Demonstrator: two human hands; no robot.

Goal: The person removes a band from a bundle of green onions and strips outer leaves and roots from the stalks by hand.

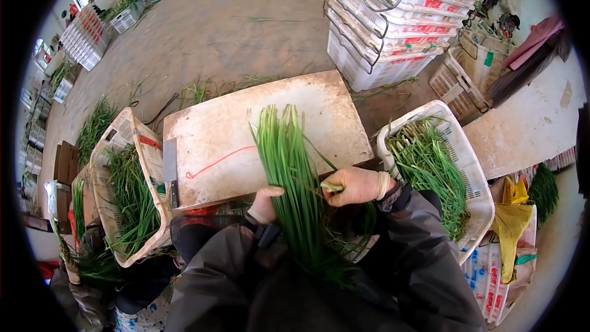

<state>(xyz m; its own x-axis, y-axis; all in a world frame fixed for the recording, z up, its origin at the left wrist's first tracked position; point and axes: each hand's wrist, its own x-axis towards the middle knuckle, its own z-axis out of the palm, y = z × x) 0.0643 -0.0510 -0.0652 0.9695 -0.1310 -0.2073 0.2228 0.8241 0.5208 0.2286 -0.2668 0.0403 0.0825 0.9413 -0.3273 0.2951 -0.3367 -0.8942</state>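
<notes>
A thick bunch of long green chives stands across the near edge of a worn white board, its tips fanning upward and its base down at my lap. My left hand, in a pale glove, grips the bunch from the left at mid-length. My right hand, also gloved, is closed on a few stalks on the right side of the bunch. A red band lies curved on the board to the left. A knife rests at the board's left edge.
A white plastic crate of chives sits on my right, another crate of chives on my left. Stacked empty white crates stand behind the board. Loose greens litter the concrete floor. Yellow bags lie at the far right.
</notes>
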